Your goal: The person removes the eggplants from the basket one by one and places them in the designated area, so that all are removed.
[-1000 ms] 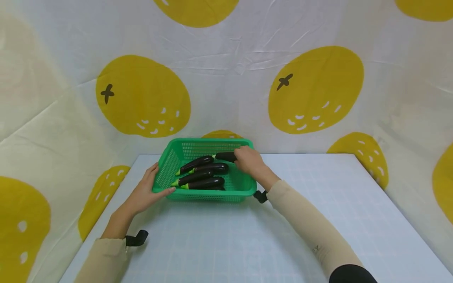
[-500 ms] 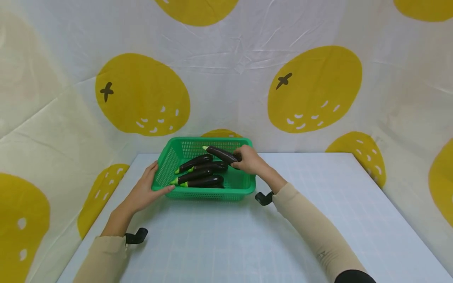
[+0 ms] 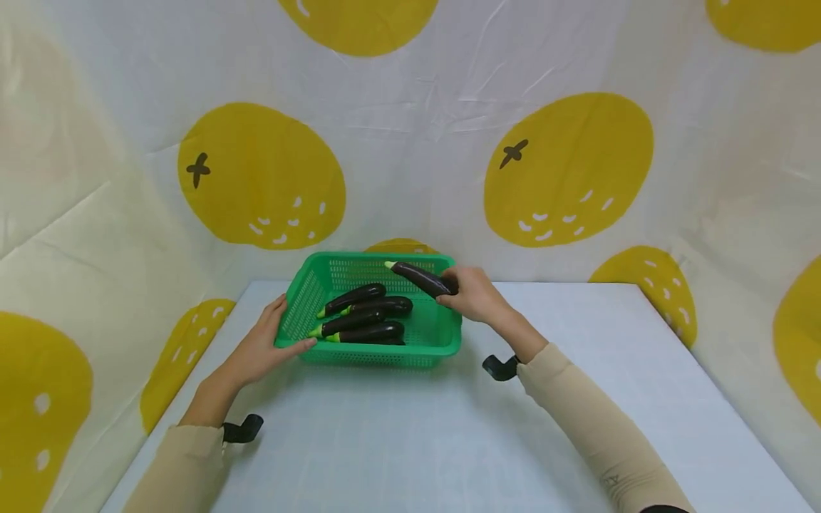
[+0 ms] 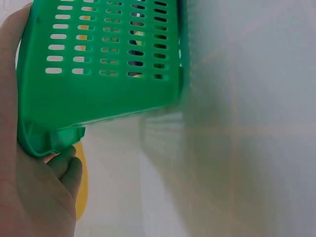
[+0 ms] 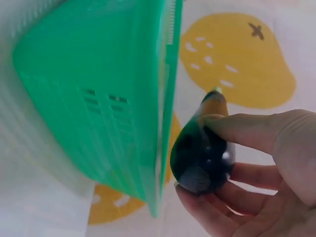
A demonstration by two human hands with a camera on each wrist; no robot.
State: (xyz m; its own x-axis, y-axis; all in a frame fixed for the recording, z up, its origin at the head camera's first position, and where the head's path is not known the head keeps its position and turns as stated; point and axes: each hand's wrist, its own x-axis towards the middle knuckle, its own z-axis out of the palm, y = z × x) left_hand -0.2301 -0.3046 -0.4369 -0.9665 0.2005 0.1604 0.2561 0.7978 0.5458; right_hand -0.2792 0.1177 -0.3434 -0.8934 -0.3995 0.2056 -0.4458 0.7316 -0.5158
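Note:
A green plastic basket (image 3: 442,345) stands at the far middle of the table and holds several dark purple eggplants (image 3: 365,331) lying side by side. My right hand (image 3: 471,292) grips one more eggplant (image 3: 420,278) by its thick end, lifted above the basket's right rim with the green stem tip pointing up and left. The right wrist view shows this eggplant (image 5: 205,155) between thumb and fingers, beside the basket wall (image 5: 98,103). My left hand (image 3: 263,345) holds the basket's near left corner (image 4: 47,138), thumb along the rim.
The pale blue gridded table (image 3: 410,442) stretches toward me and to the right of the basket. A white cloth backdrop with big yellow fruit prints (image 3: 571,167) closes in the back and both sides. Black straps (image 3: 500,367) sit at both wrists.
My right hand has lifted one eggplant out of the basket's back right part and carried it up and to the right, over the rim. The left hand has stayed on the basket.

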